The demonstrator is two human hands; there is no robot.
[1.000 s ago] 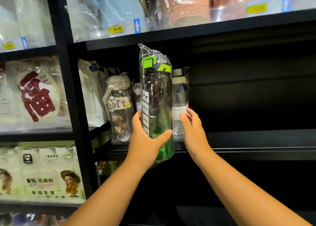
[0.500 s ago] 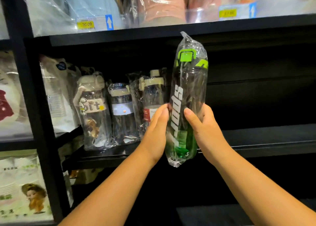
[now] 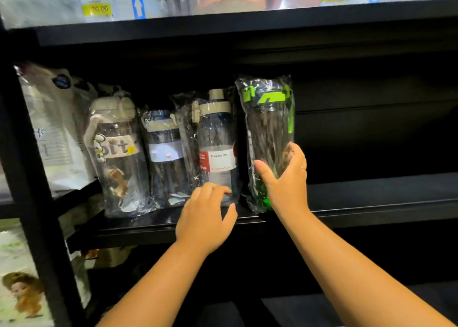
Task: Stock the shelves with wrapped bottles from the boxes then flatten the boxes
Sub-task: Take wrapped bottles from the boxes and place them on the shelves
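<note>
fingers [image 3: 295, 153] of the right hand [image 3: 285, 185] wrap round the far side of the green-lidded bottle [image 3: 269, 128], thumb across its near side, gripping low on the body through the clear wrap. the bottle stands nearly upright at the right end of the row, just beside the bottle with the red-and-white label [image 3: 218, 138]. its wrapped foot sits at the front lip of the shelf [image 3: 371, 202]; whether the base bears on the board i cannot tell.

the left hand [image 3: 205, 217] hovers at the shelf's front edge with fingers loosely bent, closed on nothing. its tips are at the foot of the red-and-white labelled bottle, and contact is unclear.

two more wrapped bottles stand further left: a blue-banded one [image 3: 164, 153] and one with a cream lid [image 3: 116, 153], packed close together. a white packet [image 3: 54, 133] leans beyond them, by the black upright [image 3: 32, 202].

right of the green-lidded bottle the board runs bare and dark to the frame's edge. the bottle's wrap ends a little below the upper shelf [image 3: 247, 21], which carries a yellow price tag [image 3: 96, 9].
</note>
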